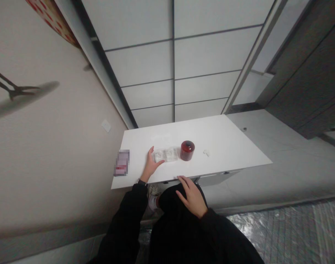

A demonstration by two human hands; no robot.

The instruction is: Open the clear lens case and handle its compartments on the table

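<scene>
Left hand [151, 165] resting spread on bench [233, 150], fingertips touching left edge of clear plastic box [166, 155]. Box lying flat mid-bench, just beside red jar [187, 150]. Judged light, stiff, slick, likely brittle; gripping across long sides advised. Right hand [191, 197] lying spread on lap, holding nothing.

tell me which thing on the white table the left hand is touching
The clear plastic case, with the left hand at its left end. The dark red jar and the small white object sit untouched farther right.
</scene>
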